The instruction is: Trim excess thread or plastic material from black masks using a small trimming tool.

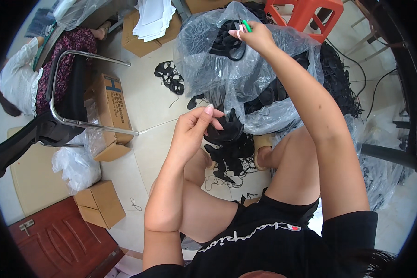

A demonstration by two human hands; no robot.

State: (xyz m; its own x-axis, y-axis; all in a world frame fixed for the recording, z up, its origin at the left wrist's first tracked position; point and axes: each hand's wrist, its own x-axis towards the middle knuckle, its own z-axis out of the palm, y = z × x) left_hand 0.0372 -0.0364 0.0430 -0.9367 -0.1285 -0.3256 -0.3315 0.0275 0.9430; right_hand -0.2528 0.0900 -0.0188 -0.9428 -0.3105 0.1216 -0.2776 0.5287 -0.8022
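Note:
My left hand [193,129] pinches a black bra [229,131] by its edge; the moulded cup hangs in front of my knees. Farther off and to the right, my right hand [256,37] is closed around small green-handled thread snips [247,26], with a pale band showing at a finger. Just below that hand, more black garments [228,42] rest on a large clear plastic bag [199,65]. Whether the right hand touches them, I cannot tell. Black pieces and loose threads [231,160] pile on the floor between my feet.
An orange stool [299,21] stands behind the bag. Black scraps [169,78] lie on the tiles. To the left are a black chair [69,92], cardboard boxes [113,104] and a seated person [21,76]. Cables [360,65] run along the right.

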